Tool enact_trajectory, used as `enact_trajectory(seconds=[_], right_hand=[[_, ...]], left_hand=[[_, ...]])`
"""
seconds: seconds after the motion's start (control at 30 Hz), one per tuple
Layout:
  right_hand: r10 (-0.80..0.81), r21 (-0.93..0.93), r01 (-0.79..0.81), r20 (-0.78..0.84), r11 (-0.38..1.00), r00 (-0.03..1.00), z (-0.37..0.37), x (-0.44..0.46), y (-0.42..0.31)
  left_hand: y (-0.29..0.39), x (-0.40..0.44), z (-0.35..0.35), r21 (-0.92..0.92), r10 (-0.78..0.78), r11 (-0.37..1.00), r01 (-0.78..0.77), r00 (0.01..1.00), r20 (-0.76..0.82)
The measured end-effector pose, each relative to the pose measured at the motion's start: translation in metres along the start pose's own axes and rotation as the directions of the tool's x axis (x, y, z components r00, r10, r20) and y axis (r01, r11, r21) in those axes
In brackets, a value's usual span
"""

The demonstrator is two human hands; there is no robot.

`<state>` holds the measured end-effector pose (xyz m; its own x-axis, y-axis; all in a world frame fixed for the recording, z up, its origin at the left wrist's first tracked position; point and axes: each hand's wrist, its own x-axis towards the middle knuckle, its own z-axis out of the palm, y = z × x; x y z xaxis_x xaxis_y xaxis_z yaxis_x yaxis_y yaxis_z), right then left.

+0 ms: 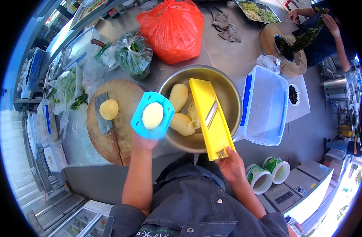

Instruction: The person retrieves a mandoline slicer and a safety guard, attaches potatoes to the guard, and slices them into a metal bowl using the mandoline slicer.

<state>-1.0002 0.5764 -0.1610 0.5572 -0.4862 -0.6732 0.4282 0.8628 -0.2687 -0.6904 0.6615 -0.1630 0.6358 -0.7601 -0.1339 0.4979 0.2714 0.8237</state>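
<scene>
My left hand (144, 142) grips a blue food holder (166, 103), mostly hidden beneath it. A cut, pale potato (153, 115) sits in the holder, its flat face turned up. My right hand (232, 166) is closed on the lower end of a yellow mandoline slicer (206, 100) with a metal blade. The slicer leans at a slant over a steel bowl (234, 94). In the bowl lie whole peeled potatoes (178, 96) and some pale shreds (193, 112), partly covered by the slicer. The holder is left of the slicer, apart from it.
On the left, a round chopping board (94, 138) carries a cleaver (103, 118) and a peeled potato (109, 109). A red plastic bag (171, 31) and bagged greens (133, 55) stand behind. To the right is a clear bin (266, 106). A co-worker's hands (330, 24) handle dark leaves.
</scene>
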Motion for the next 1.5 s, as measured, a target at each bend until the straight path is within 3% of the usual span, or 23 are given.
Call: enact_trajectory(seconds=[0.03,0.07,0.13,0.2,0.23,0.27,0.33,0.37,0.43,0.47,0.53,0.57,0.9,1.17,1.27,1.43,1.5], right_hand=[[-0.014,-0.100,0.014,-0.001,0.995,1.000,0.000,0.004,0.007],[-0.030,-0.198,0.029,-0.002,0.980,1.000,0.001,0.006,0.014],[-0.034,-0.195,0.031,-0.012,0.980,0.999,-0.001,0.008,0.028],[-0.084,-0.372,0.065,-0.035,0.926,0.996,-0.012,0.014,0.044],[-0.066,-0.323,0.038,-0.076,0.945,0.995,-0.016,0.015,0.050],[-0.070,-0.315,0.042,-0.077,0.948,0.995,-0.020,0.015,0.052],[0.015,-0.335,-0.023,-0.026,0.942,1.000,-0.025,0.015,0.055],[0.009,-0.321,-0.020,-0.034,0.947,0.999,-0.025,0.015,0.056],[0.024,-0.311,-0.031,-0.024,0.950,0.999,-0.028,0.016,0.056],[0.041,-0.312,-0.042,-0.010,0.949,0.999,-0.029,0.017,0.056],[0.047,-0.304,-0.053,-0.027,0.951,0.999,-0.033,0.019,0.059],[0.059,-0.307,-0.070,-0.044,0.949,0.997,-0.034,0.020,0.061],[0.053,-0.333,-0.074,-0.071,0.940,0.996,-0.042,0.023,0.068],[0.069,-0.366,-0.082,-0.047,0.927,0.996,-0.047,0.021,0.071],[0.093,-0.319,-0.102,-0.044,0.942,0.995,-0.048,0.021,0.068],[0.087,-0.306,-0.082,0.005,0.949,0.996,-0.048,0.021,0.065],[0.088,-0.308,-0.084,-0.002,0.948,0.996,-0.049,0.022,0.065]], left_hand=[[0.000,0.001,0.005,0.327,0.041,0.944,-0.038,0.999,-0.001],[-0.005,0.001,0.001,0.372,0.005,0.928,0.011,0.999,-0.042],[-0.016,0.003,-0.006,0.449,-0.066,0.886,0.116,0.990,-0.125],[-0.012,0.005,0.025,0.286,-0.262,0.919,0.272,0.962,-0.074],[-0.017,0.005,0.035,0.525,-0.266,0.807,0.271,0.960,-0.087],[-0.021,0.004,0.044,0.729,-0.256,0.649,0.216,0.965,-0.058],[-0.040,-0.004,0.062,0.877,-0.140,0.480,-0.024,0.985,0.103],[-0.045,-0.010,0.076,0.880,-0.147,0.475,-0.026,0.983,0.109],[-0.053,-0.023,0.101,0.964,-0.171,0.167,-0.205,0.957,0.233],[-0.063,-0.029,0.106,0.964,-0.180,0.161,-0.212,0.954,0.240],[-0.084,-0.040,0.107,0.922,-0.133,-0.120,-0.368,0.926,0.352],[-0.089,-0.043,0.106,0.905,-0.153,-0.166,-0.392,0.917,0.369],[-0.117,-0.011,0.102,0.895,-0.257,-0.295,-0.335,0.930,0.263],[-0.139,0.080,0.088,0.913,-0.143,-0.280,-0.298,0.953,0.268],[-0.117,0.064,0.096,0.964,-0.063,-0.169,-0.206,0.978,0.199],[-0.083,-0.031,0.099,0.907,-0.212,-0.212,-0.363,0.923,0.320],[-0.087,-0.054,0.097,0.910,-0.235,-0.216,-0.354,0.924,0.303]])
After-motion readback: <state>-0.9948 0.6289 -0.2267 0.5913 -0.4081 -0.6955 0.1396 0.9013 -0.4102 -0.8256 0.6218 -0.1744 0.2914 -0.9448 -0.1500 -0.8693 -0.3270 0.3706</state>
